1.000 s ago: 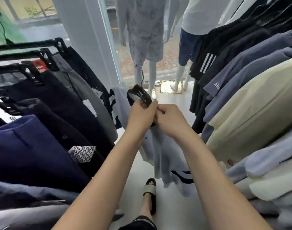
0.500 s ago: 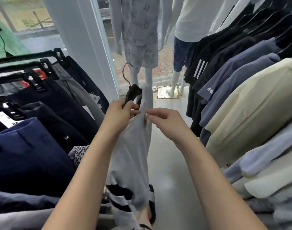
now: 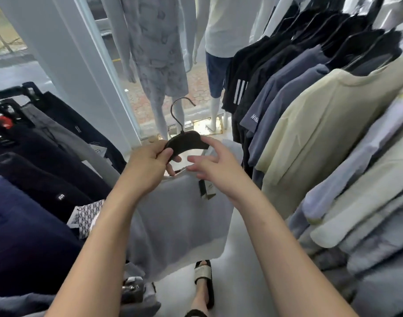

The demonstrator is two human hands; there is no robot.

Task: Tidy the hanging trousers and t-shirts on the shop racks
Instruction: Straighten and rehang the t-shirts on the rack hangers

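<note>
A pale grey t-shirt hangs in front of me on a black hanger with a wire hook pointing up. My left hand grips the hanger's left arm and the shirt's collar. My right hand touches the hanger's right end, fingers spread at the shirt's shoulder, where a black and white tag dangles. Dark trousers hang on the left rack. T-shirts in black, blue-grey and cream fill the right rack.
Two dressed mannequins stand by the window straight ahead, beside a white pillar. The aisle floor runs between the racks, with my sandalled foot on it. Clip hangers line the left rack's top.
The grey t-shirt was bunched narrow beneath the hanger and now hangs spread flat. The hanger has turned broadside and risen. My right hand has moved from the collar to the hanger's right end.
</note>
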